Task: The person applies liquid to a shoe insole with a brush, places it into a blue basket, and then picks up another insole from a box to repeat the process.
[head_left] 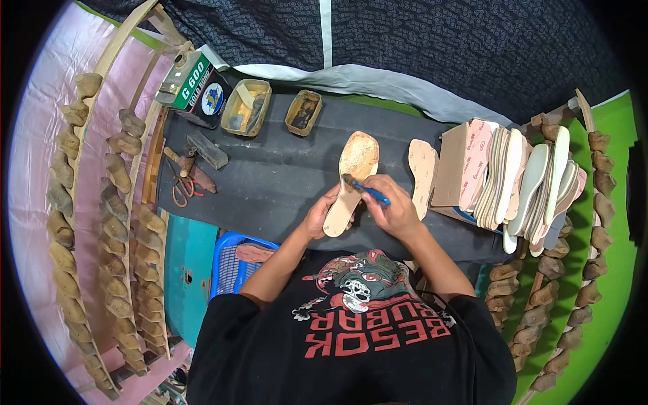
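Note:
My left hand point(321, 214) grips a shoe insole point(337, 214) by its narrow heel end, holding it tilted above the black table. The broad toe end of the insole carries a yellowish, patchy coating, while the heel end is plain beige. In my right hand point(397, 205) is a brush with a blue handle point(375, 195), pinched between the fingers. Its dark bristle end touches the insole around the middle, at the border of the coated area. To the right, another insole point(422, 172) lies flat on the table.
A cardboard box point(452, 165) stands at right beside a stack of insoles point(499, 175). At the back left are a G 600 can point(192, 91) and two glue-stained trays point(234, 125). Scissors point(181, 191) and a hammer point(177, 160) lie left. A blue basket point(228, 270) sits below; shoe lasts point(61, 229) line side racks.

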`<action>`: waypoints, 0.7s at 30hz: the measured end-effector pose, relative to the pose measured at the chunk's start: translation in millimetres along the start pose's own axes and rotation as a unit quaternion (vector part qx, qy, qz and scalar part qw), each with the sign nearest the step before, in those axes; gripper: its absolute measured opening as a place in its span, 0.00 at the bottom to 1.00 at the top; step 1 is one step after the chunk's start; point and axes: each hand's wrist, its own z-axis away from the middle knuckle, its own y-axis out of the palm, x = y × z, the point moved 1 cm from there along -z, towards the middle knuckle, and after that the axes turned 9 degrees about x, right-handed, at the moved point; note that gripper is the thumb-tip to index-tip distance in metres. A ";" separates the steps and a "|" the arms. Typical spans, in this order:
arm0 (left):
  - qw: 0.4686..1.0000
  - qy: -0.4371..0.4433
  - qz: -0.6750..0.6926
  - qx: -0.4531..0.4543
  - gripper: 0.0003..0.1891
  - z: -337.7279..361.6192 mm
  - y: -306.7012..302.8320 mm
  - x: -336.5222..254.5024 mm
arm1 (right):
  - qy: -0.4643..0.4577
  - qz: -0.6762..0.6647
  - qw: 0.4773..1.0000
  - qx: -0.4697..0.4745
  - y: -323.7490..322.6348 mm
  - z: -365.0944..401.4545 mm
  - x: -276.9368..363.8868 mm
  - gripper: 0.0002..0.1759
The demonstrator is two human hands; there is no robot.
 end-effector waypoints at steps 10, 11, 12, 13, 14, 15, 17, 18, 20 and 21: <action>1.000 -0.016 -0.018 -0.013 0.36 0.7 -3.4 5.6 | -0.009 0.010 1.000 0.015 7.0 6.5 3.7 0.14; 0.999 -0.022 -0.025 -0.012 0.36 1.3 -6.5 5.1 | -0.008 0.007 1.000 0.014 9.4 7.6 4.9 0.14; 0.999 -0.029 -0.033 -0.012 0.36 0.9 -5.2 3.1 | -0.008 0.004 1.000 0.013 10.1 8.0 5.4 0.15; 0.999 -0.026 -0.041 -0.014 0.36 0.3 -3.3 2.1 | 0.000 -0.006 1.000 0.004 8.0 7.0 5.0 0.15; 0.998 -0.024 -0.049 -0.017 0.36 0.4 -1.4 1.0 | 0.000 0.000 1.000 -0.007 6.4 4.6 3.7 0.15; 0.998 -0.023 -0.057 -0.020 0.36 0.8 0.7 -0.6 | 0.001 0.006 1.000 -0.019 4.8 1.9 1.9 0.15; 0.997 -0.034 -0.074 -0.012 0.37 -0.1 -1.5 -0.6 | 0.024 0.003 1.000 -0.020 -0.4 1.4 1.3 0.16; 0.996 -0.040 -0.082 -0.008 0.37 -0.9 -1.9 -1.0 | 0.020 0.005 1.000 -0.017 -1.5 1.5 2.4 0.16; 0.999 -0.007 -0.047 -0.012 0.37 -3.0 -0.2 1.1 | 0.010 0.009 1.000 -0.011 -1.8 2.3 4.9 0.16; 0.999 0.010 -0.029 -0.013 0.36 -3.8 1.8 0.4 | 0.008 0.008 1.000 -0.001 -1.2 4.1 6.5 0.16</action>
